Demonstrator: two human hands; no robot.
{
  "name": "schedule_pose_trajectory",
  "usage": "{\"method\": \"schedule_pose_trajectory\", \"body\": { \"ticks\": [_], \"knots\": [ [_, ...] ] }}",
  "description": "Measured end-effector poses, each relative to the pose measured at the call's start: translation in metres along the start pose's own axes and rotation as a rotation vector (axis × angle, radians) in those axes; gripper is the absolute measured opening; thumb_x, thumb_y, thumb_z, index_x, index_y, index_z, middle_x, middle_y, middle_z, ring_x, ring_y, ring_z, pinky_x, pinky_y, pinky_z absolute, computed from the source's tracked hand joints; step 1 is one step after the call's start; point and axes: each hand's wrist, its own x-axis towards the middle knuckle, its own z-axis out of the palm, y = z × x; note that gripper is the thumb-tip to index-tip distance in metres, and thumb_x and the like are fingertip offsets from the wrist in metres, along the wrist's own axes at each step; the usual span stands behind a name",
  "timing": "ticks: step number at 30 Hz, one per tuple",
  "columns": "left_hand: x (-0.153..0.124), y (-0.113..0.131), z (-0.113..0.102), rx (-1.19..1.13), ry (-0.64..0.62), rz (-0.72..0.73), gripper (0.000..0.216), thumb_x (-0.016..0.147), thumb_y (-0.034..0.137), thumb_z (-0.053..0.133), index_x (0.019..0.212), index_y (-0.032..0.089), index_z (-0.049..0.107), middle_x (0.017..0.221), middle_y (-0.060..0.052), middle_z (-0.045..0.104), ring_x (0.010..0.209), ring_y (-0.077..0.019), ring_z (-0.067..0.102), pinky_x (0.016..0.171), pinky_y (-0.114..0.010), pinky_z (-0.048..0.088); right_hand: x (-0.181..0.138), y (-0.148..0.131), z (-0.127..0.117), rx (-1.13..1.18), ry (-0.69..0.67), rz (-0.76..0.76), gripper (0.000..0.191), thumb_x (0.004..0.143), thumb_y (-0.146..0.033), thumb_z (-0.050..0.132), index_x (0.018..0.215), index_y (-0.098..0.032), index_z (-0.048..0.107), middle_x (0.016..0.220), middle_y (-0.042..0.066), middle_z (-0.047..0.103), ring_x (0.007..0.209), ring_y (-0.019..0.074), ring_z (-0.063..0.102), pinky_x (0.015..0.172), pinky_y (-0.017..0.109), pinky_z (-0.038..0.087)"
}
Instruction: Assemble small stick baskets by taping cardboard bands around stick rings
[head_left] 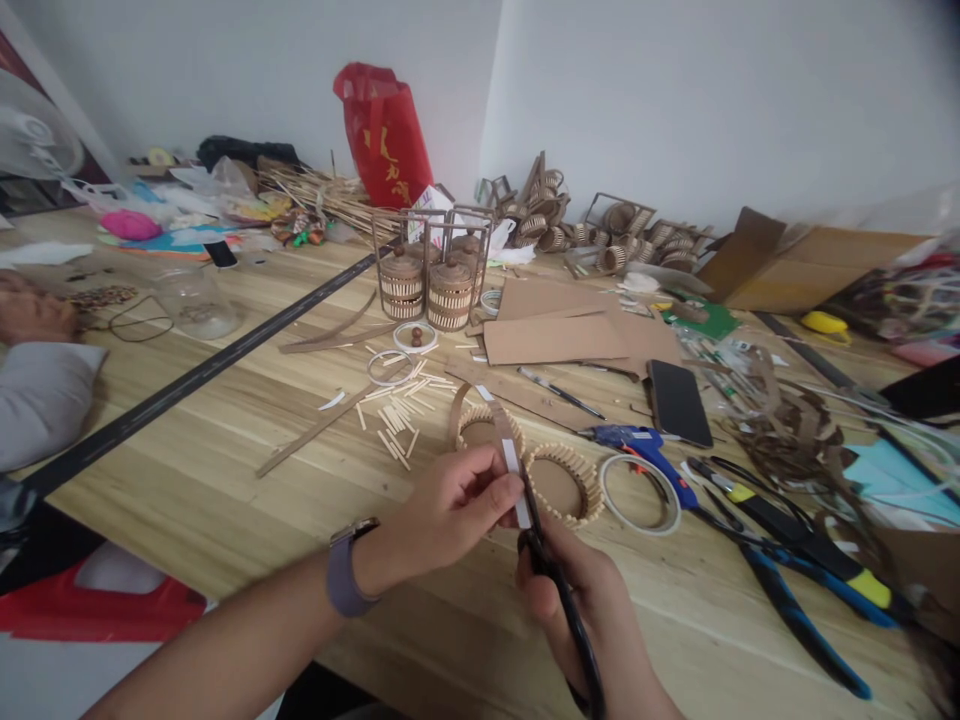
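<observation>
My left hand [450,510], with a grey watch on the wrist, pinches a thin brown cardboard strip [501,430] that has a white band along it. My right hand [592,610] grips black scissors [559,585] whose blades meet the strip just below my left fingers. Beyond my hands lie two round cardboard rings edged with short sticks [559,485], one partly hidden behind the strip. Cut wooden sticks [397,415] are scattered to the left of them.
A blue glue gun [645,455], a tape ring [641,495], a black phone [679,402], blue-handled pliers [795,590] and cardboard sheets [555,335] lie right of centre. Small stick lanterns [431,285] stand behind. Another person's sleeve [41,395] rests at the left edge.
</observation>
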Motion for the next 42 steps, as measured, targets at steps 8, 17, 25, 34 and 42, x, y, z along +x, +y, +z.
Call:
{"method": "schedule_pose_trajectory", "body": {
  "ticks": [8, 17, 25, 34, 42],
  "knots": [
    [0.000, 0.000, 0.002, -0.012, 0.000, -0.025, 0.031, 0.093, 0.045, 0.052, 0.078, 0.017, 0.052, 0.068, 0.001, 0.053, 0.059, -0.0099, 0.050, 0.054, -0.020, 0.041, -0.007, 0.008, 0.001, -0.007, -0.022, 0.064, 0.081, 0.074, -0.087, 0.035, 0.091, -0.015, 0.069, 0.056, -0.002, 0.052, 0.048, 0.0126, 0.042, 0.044, 0.022, 0.036],
    [0.003, 0.002, -0.006, 0.031, 0.106, 0.004, 0.039, 0.089, 0.052, 0.052, 0.070, 0.018, 0.048, 0.062, 0.003, 0.047, 0.055, -0.0095, 0.044, 0.051, -0.022, 0.034, -0.009, 0.010, 0.002, -0.013, -0.012, 0.062, 0.084, 0.075, -0.086, 0.034, 0.097, -0.014, 0.072, 0.056, -0.001, 0.053, 0.048, 0.0129, 0.045, 0.043, 0.022, 0.037],
    [0.002, 0.000, -0.006, 0.069, 0.171, 0.008, 0.035, 0.094, 0.041, 0.048, 0.068, 0.018, 0.044, 0.060, 0.005, 0.047, 0.055, -0.0088, 0.043, 0.051, -0.022, 0.034, -0.010, 0.010, 0.003, -0.070, -0.038, 0.044, 0.084, 0.077, -0.086, 0.033, 0.097, -0.015, 0.072, 0.056, -0.002, 0.051, 0.048, 0.0127, 0.045, 0.044, 0.021, 0.037],
    [0.002, -0.003, -0.006, 0.150, 0.129, 0.006, 0.037, 0.095, 0.045, 0.047, 0.069, 0.019, 0.044, 0.060, 0.005, 0.044, 0.055, -0.0089, 0.042, 0.050, -0.022, 0.033, -0.005, 0.006, -0.001, -0.016, -0.077, 0.022, 0.082, 0.078, -0.085, 0.032, 0.097, -0.014, 0.070, 0.056, -0.002, 0.053, 0.046, 0.0121, 0.044, 0.042, 0.020, 0.037],
    [0.002, -0.002, -0.005, 0.146, 0.120, 0.016, 0.036, 0.095, 0.044, 0.047, 0.069, 0.019, 0.044, 0.061, 0.005, 0.044, 0.055, -0.0088, 0.042, 0.050, -0.021, 0.033, -0.008, 0.013, 0.000, -0.043, -0.061, 0.062, 0.083, 0.076, -0.086, 0.032, 0.096, -0.015, 0.070, 0.056, -0.003, 0.048, 0.048, 0.0126, 0.042, 0.043, 0.022, 0.035]
  ]
}}
